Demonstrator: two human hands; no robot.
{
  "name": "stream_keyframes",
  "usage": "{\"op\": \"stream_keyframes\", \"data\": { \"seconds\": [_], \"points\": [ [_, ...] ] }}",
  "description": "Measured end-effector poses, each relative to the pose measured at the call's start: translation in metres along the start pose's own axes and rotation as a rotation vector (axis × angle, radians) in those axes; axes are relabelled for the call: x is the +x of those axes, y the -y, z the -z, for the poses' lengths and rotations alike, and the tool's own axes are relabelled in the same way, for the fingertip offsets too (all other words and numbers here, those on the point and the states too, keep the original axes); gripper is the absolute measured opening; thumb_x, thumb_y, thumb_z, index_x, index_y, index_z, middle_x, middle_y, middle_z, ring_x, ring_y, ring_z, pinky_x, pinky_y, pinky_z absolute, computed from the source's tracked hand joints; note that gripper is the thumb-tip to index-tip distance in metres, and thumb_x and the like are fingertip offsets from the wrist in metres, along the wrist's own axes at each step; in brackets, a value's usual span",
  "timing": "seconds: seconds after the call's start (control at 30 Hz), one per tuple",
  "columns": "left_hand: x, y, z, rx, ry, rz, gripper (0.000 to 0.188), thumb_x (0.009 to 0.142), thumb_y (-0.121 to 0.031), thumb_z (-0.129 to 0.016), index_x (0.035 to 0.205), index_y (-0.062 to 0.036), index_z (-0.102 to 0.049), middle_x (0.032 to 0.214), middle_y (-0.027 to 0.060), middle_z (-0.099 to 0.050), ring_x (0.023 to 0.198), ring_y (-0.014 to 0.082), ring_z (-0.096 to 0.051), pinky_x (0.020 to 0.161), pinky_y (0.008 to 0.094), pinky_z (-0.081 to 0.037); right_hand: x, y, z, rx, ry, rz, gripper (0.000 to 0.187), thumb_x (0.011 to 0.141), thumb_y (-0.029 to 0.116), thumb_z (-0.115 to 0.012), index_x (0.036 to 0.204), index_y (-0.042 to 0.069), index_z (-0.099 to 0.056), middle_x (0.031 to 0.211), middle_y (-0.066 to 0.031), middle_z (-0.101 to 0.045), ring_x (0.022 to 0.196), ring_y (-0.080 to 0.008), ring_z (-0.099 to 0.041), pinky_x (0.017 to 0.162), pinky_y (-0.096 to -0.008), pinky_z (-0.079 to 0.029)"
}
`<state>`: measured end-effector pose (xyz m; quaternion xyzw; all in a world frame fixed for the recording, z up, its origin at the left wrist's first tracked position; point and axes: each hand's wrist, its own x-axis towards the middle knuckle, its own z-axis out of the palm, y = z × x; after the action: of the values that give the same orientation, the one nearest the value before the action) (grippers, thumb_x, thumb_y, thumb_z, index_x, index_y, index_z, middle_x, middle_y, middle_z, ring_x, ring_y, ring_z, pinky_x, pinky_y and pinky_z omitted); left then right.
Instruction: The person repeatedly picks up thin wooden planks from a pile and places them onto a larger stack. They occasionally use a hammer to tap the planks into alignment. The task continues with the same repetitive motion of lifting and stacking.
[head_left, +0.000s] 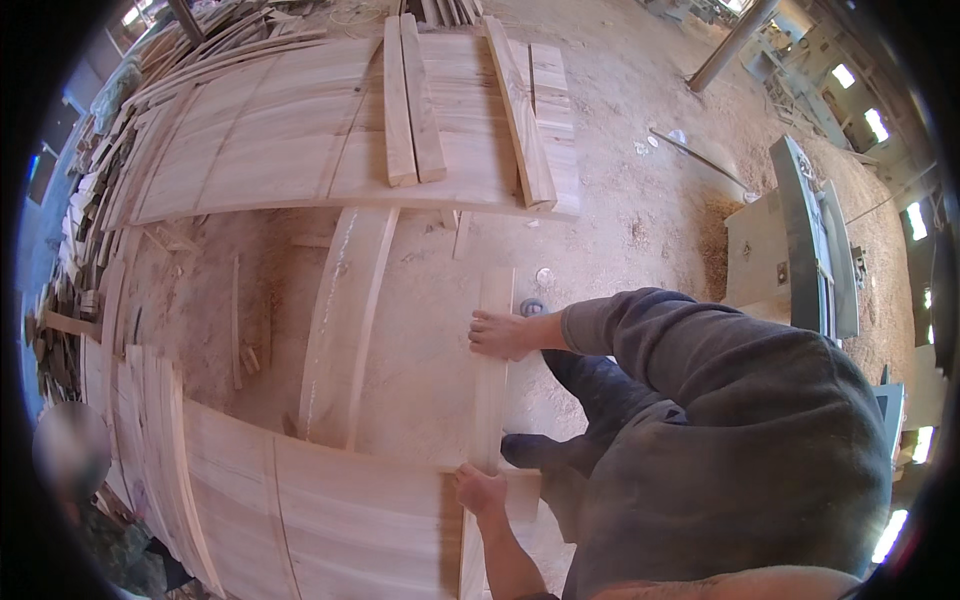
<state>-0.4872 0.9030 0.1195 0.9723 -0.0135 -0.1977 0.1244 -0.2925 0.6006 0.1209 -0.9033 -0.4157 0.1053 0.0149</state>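
Note:
A narrow wooden plank (487, 400) runs from the middle of the view toward the lower edge, beside my feet. My right hand (505, 335) grips it near its far end, fingers laid across the wood. Nearer the bottom, my left hand (482, 490) is closed around the plank's edge, where it meets the end of a wide wooden panel (350, 510). My left fingertips are partly hidden. The panel stretches away to the left, its top made of pale joined boards.
Across the floor stands another wide panel (270, 130) with several loose battens (398, 110) on top. A long board (340, 320) bridges the two panels. Scrap wood piles line the left, near a person (130, 550). A machine (770, 240) stands right, a pole (730, 45) beyond.

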Motion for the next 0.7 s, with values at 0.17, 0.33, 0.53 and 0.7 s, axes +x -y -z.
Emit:
{"op": "stream_keyframes", "data": {
  "seconds": [0.17,0.33,0.53,0.7],
  "points": [
    [0.054,-0.076,0.006,0.054,0.033,0.052,0.053,0.066,-0.033,-0.080,0.100,-0.0020,-0.053,0.104,0.0172,-0.061,0.101,0.0374,-0.059,0.082,0.0495,-0.053,-0.024,-0.087,0.001,0.055,-0.066,-0.033,0.044,0.059,0.024,-0.079,0.095,0.007,-0.059,0.097,-0.0072,-0.060,0.103,-0.0257,-0.055,0.104,-0.0445,-0.034],
    [0.127,-0.176,0.031,0.036,0.010,0.020,0.056,0.066,-0.033,-0.079,0.104,-0.0003,-0.054,0.105,0.0179,-0.061,0.102,0.0381,-0.059,0.082,0.0500,-0.053,-0.053,-0.204,0.032,0.040,-0.140,-0.064,0.032,0.067,0.019,-0.072,0.095,0.008,-0.059,0.097,-0.0073,-0.060,0.105,-0.0259,-0.056,0.109,-0.0462,-0.031],
    [0.212,-0.299,0.066,0.027,-0.108,-0.089,0.061,0.061,-0.039,-0.081,0.099,0.0021,-0.058,0.101,0.0204,-0.063,0.098,0.0391,-0.062,0.085,0.0486,-0.052,-0.104,-0.340,0.096,-0.059,-0.277,-0.151,0.030,0.069,0.014,-0.066,0.098,0.007,-0.061,0.102,-0.0088,-0.061,0.110,-0.0262,-0.055,0.113,-0.0469,-0.028],
    [0.252,-0.413,0.084,0.002,-0.141,-0.292,0.058,0.061,-0.042,-0.082,0.093,0.0019,-0.062,0.094,0.0206,-0.067,0.092,0.0399,-0.065,0.082,0.0487,-0.053,-0.213,-0.422,0.147,-0.112,-0.312,-0.307,0.031,0.069,0.015,-0.067,0.099,0.009,-0.064,0.101,-0.0081,-0.062,0.114,-0.0270,-0.053,0.120,-0.0467,-0.021]
  ]
}}
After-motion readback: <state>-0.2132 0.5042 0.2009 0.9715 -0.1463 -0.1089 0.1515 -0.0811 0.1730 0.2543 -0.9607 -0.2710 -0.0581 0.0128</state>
